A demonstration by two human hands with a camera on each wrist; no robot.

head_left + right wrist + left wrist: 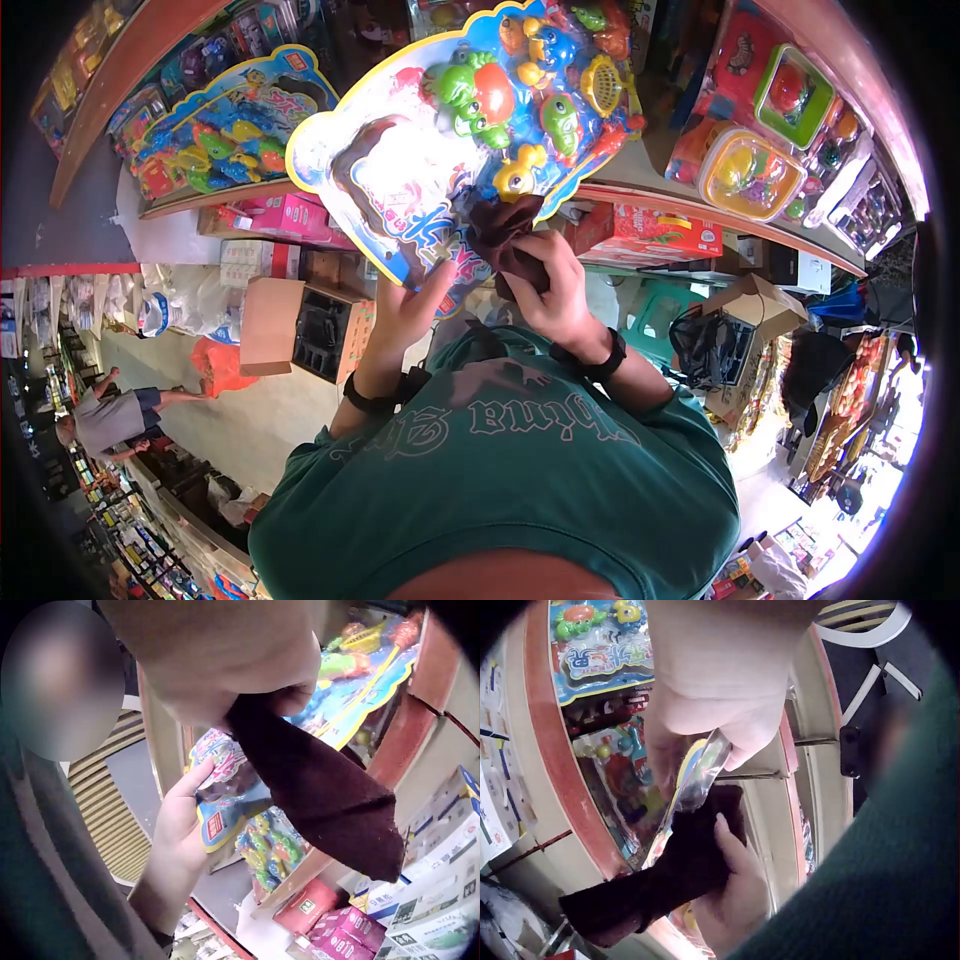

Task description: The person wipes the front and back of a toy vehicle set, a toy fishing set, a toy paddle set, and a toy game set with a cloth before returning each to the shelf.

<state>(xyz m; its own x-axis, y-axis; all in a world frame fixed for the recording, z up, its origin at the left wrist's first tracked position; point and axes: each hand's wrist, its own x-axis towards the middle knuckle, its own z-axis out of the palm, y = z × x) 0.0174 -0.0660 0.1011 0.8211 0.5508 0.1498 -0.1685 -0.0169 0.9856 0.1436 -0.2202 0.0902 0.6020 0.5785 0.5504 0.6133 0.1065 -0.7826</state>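
Observation:
A blister-packed toy set point(420, 160) on a blue, yellow-edged card is held up over the shelf, with colourful plastic sea-animal toys under its clear cover. My left hand point(413, 305) grips its near edge, thumb on the front and fingers behind. In my right hand point(553, 290) a dark maroon cloth point(505, 228) is bunched, and it lies against the packet's near right side. The cloth's loose end hangs down in the right wrist view, where the left hand point(184, 817) pinches the card's corner. In the left wrist view the packet point(697, 772) shows edge-on.
A similar toy packet point(215, 140) lies on the shelf to the left. Lidded plastic toy boxes point(752, 170) sit on the right. Below the shelf are red cartons point(650, 232) and an open cardboard box point(270, 325). A person point(115, 420) is at the far left.

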